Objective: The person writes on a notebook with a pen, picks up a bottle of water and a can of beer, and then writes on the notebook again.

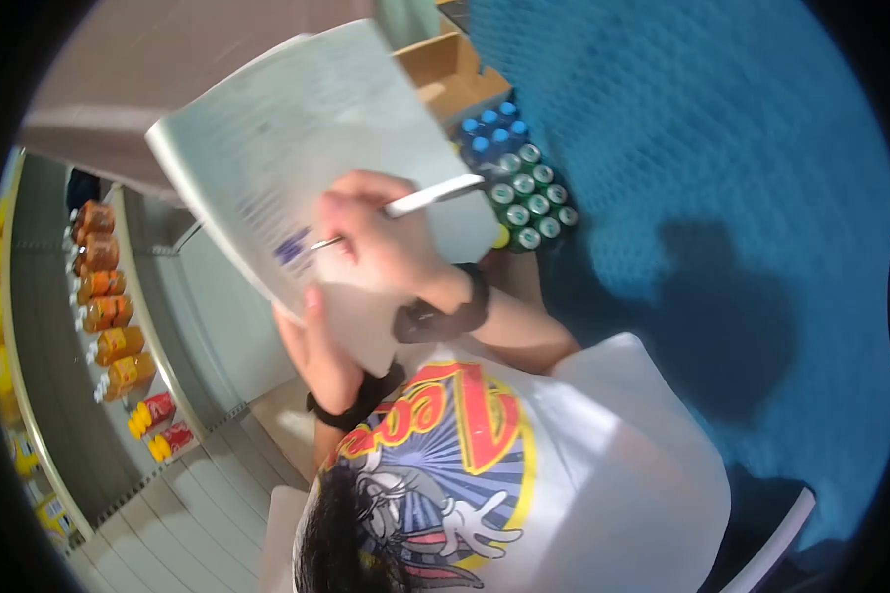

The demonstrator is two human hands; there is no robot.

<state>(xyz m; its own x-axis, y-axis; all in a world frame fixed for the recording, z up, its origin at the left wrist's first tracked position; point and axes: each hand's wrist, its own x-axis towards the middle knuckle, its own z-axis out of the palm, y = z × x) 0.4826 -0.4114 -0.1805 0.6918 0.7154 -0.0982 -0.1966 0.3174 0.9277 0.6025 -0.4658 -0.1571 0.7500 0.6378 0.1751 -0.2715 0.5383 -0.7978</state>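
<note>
My right hand (391,232) is closed around a white pen (433,195), its tip near dark handwriting on an open notebook (316,99). Purple-blue scribbled marks lie just left of the pen tip. At the notebook's lower edge, my left hand (316,351) grips the pages, thumb on top; its other fingers are partly hidden underneath. Both wrists wear black bands. The notebook is tilted, and its left edge curls.
Shelves with orange drink bottles (109,312) and red-and-yellow packs (158,425) stand at left. Green cans (537,205), blue-capped bottles (494,127) and a cardboard box (452,71) sit beyond the notebook. A blue textured surface (682,119) fills the right.
</note>
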